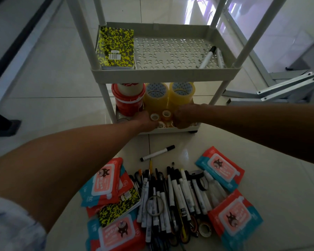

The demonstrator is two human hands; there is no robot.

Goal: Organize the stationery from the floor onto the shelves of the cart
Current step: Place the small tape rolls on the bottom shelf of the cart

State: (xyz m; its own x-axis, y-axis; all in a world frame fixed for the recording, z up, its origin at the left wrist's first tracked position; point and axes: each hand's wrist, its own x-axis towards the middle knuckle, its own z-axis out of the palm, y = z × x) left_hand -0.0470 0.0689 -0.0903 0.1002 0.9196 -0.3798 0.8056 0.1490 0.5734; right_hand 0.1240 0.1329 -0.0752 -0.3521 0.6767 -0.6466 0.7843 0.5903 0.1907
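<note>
Both hands (166, 119) close around small tape rolls (160, 116) on the cart's bottom shelf (170, 130).

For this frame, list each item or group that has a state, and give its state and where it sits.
left hand: on the bottom shelf, at the small tape rolls
right hand: closed beside the same rolls
big tape rolls: upright, bottom shelf
yellow notebook: flat, left end of the upper shelf
two markers: lying at its right end
pen pile: unsorted on the floor
wipe packs: closed, on the floor
</note>
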